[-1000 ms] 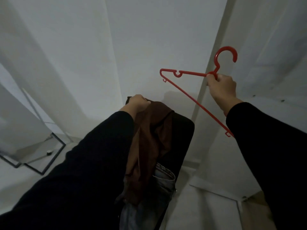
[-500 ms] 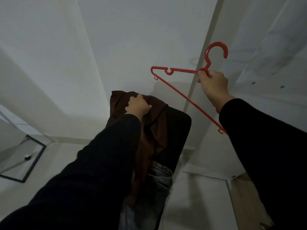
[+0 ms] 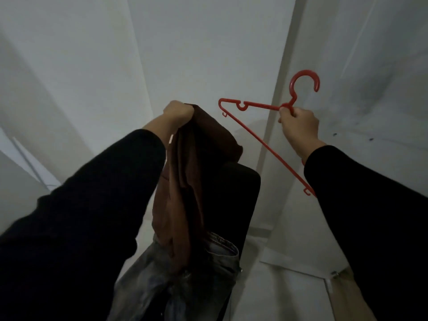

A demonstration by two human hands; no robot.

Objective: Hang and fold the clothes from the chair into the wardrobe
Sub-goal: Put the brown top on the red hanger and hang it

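Observation:
A brown garment (image 3: 185,181) hangs in long folds from my left hand (image 3: 178,114), which grips its top edge above the black chair (image 3: 240,193). Grey jeans (image 3: 196,274) lie over the chair below it. To the right, my right hand (image 3: 298,128) holds a red plastic hanger (image 3: 259,140) by the neck under its hook, with the hook pointing up. The hanger's far arm runs down behind my right sleeve. The hanger and the garment are apart.
White walls fill the background, and a pale vertical post (image 3: 278,112) runs behind the hanger. A white panel (image 3: 289,262) and a light wooden surface (image 3: 347,297) lie at the lower right.
My left hand has closed on the brown garment and lifted it up off the chair back. My right hand with the hanger stays raised at about the same height.

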